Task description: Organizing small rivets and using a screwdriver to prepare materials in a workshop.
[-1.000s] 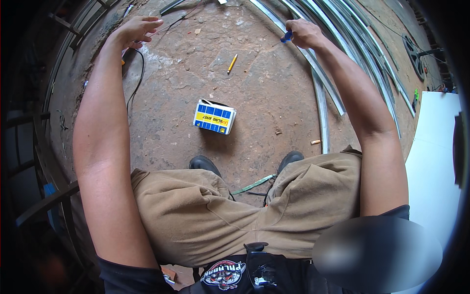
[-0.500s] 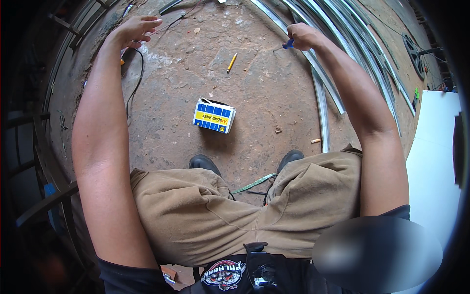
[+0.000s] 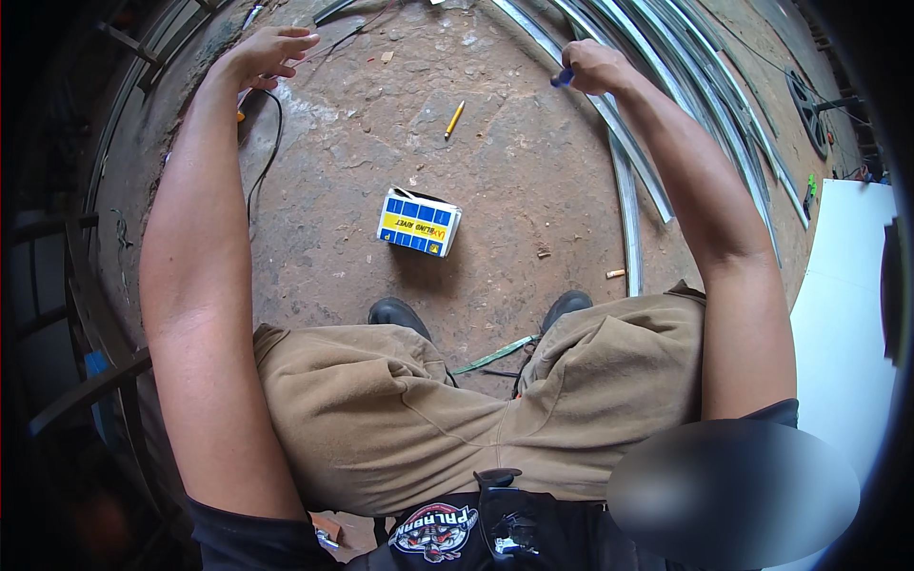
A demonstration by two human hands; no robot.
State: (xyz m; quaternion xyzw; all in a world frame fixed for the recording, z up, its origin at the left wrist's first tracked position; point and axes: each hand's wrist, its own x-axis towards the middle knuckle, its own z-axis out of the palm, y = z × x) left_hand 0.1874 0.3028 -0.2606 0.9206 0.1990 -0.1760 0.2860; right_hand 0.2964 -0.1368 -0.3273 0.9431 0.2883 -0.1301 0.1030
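Note:
Held out at the far left, my left hand (image 3: 267, 59) has its fingers spread apart and nothing visible in them. A black cable (image 3: 277, 143) runs along the floor just below it. At the far right, my right hand (image 3: 592, 67) is closed around a screwdriver with a blue handle (image 3: 564, 78). Its shaft is hard to make out now. That hand is over long metal channels (image 3: 643, 71) lying on the floor. Between my arms a blue, yellow and white cardboard box (image 3: 417, 225) stands with its top flap raised. A yellow pencil (image 3: 455, 120) lies beyond it.
A white sheet (image 3: 838, 324) lies on the right, with a green-handled tool (image 3: 810, 194) near its far corner. Dark metal frames (image 3: 95, 381) line the left side. A green strip (image 3: 495, 354) lies between my shoes. A black wheel-like part (image 3: 806, 114) is at the far right.
The screwdriver has turned in my right hand, so its shaft no longer shows clearly. Both hands keep nearly the same places, and the view has shifted very slightly.

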